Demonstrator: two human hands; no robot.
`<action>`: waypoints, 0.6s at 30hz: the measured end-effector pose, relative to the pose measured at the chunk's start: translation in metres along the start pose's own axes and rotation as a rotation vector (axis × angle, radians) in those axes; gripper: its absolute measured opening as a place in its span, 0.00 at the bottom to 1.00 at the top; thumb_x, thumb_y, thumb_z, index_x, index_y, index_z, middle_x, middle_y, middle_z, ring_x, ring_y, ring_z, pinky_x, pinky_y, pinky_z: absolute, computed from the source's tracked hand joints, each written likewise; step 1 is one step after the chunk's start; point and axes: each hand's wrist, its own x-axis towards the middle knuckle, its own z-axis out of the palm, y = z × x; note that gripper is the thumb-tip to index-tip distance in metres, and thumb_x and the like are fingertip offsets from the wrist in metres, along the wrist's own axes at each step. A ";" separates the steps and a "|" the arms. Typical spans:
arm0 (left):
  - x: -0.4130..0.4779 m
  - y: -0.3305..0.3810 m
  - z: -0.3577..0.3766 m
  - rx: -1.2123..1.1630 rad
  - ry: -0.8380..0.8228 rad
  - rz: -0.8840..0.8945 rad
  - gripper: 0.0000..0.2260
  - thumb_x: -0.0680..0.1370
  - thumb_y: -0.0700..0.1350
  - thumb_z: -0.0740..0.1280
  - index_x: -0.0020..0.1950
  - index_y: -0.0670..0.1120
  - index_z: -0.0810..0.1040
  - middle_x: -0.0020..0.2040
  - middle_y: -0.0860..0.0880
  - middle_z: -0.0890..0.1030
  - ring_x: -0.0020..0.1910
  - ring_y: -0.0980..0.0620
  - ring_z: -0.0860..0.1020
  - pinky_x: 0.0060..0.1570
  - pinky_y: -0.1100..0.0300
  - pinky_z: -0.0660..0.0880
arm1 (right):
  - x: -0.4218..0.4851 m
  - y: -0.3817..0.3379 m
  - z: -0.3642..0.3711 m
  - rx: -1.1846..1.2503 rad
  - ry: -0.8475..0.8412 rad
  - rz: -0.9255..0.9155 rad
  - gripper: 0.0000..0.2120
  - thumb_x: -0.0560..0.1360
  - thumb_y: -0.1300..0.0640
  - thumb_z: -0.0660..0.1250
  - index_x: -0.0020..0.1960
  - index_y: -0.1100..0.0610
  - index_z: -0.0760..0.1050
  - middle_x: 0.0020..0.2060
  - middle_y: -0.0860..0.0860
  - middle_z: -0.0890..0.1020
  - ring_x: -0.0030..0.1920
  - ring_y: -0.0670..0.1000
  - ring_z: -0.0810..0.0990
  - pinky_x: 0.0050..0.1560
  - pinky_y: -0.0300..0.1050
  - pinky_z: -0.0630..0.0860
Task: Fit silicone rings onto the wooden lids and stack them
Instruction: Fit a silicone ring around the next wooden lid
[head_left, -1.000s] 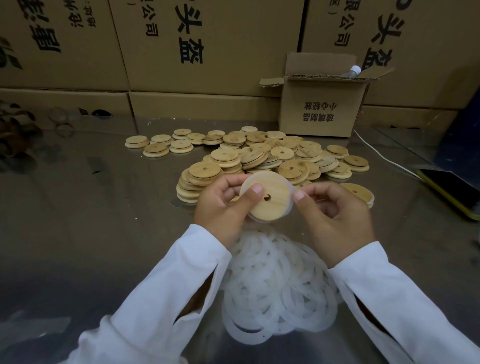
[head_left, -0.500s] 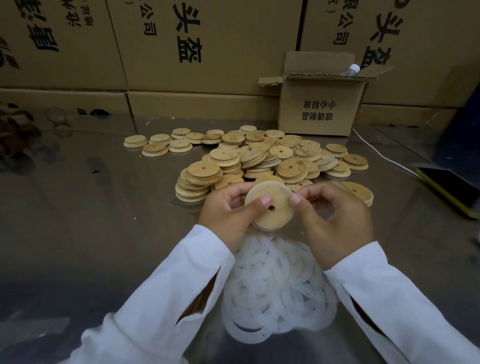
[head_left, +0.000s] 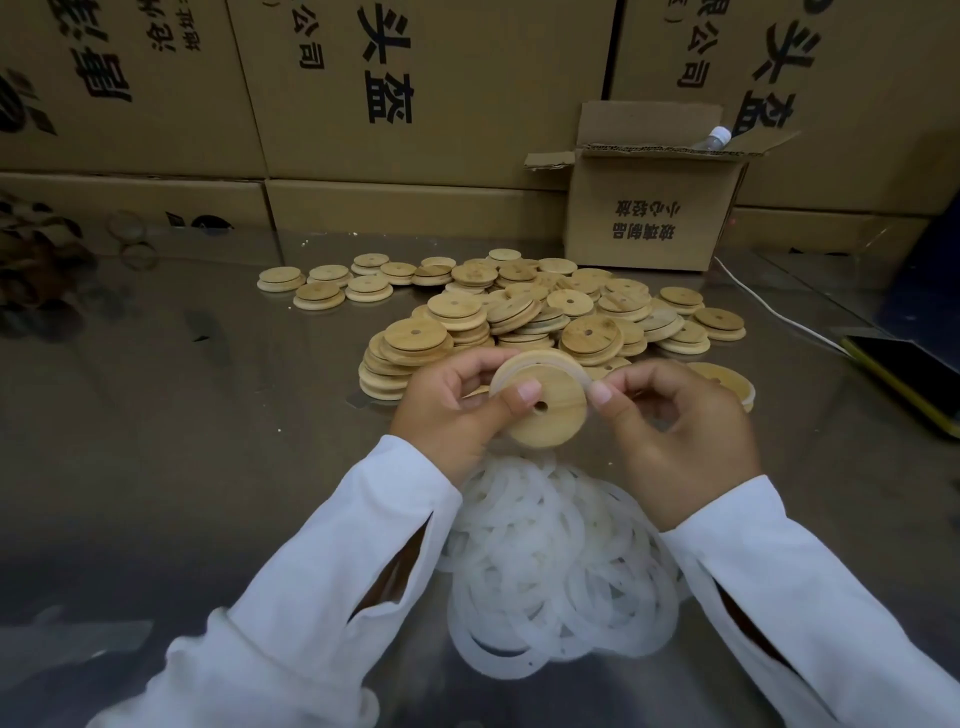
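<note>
Above the pile of loose rings (head_left: 561, 571), near the middle of the worktop (head_left: 182, 415), both hands held one wooden lid (head_left: 550, 415). Its flat face was tilted toward the wearer with the centre hole visible; being a disc, it had no long axis.

The left hand (head_left: 447, 405) had its grip closed on the lid's left edge, fingers curled behind and thumb pressed beside the hole. The right hand (head_left: 685, 441) pinched the silicone ring (head_left: 540, 357) at the lid's right rim.

The ring showed as a pale band round the upper rim; whether it sat fully home lower down could not be told. Seating it from the right-hand side appeared to be the step in hand.

The heap of bare lids (head_left: 545, 312) lay just beyond the hands. At the rear, an open cardboard box (head_left: 654, 223) held a capped bottle (head_left: 719, 136); its other contents were hidden.
</note>
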 end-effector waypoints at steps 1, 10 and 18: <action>0.000 0.000 0.000 -0.009 -0.006 -0.006 0.15 0.62 0.46 0.71 0.48 0.46 0.80 0.42 0.50 0.83 0.41 0.55 0.81 0.42 0.61 0.79 | 0.000 0.000 -0.001 0.041 -0.007 0.031 0.08 0.71 0.57 0.69 0.35 0.48 0.76 0.32 0.43 0.79 0.35 0.42 0.76 0.36 0.25 0.69; -0.001 -0.001 0.002 0.003 -0.013 0.003 0.14 0.62 0.45 0.70 0.47 0.45 0.79 0.44 0.47 0.82 0.41 0.54 0.81 0.41 0.60 0.80 | 0.001 -0.001 0.002 0.112 -0.022 0.110 0.08 0.72 0.59 0.68 0.35 0.50 0.75 0.29 0.48 0.79 0.27 0.45 0.76 0.30 0.33 0.72; -0.002 -0.002 0.002 0.008 -0.003 0.021 0.12 0.62 0.45 0.70 0.45 0.46 0.80 0.42 0.48 0.82 0.40 0.54 0.82 0.39 0.61 0.79 | 0.001 -0.002 0.002 0.132 -0.047 0.132 0.08 0.72 0.60 0.67 0.36 0.52 0.74 0.30 0.50 0.78 0.28 0.46 0.73 0.30 0.37 0.72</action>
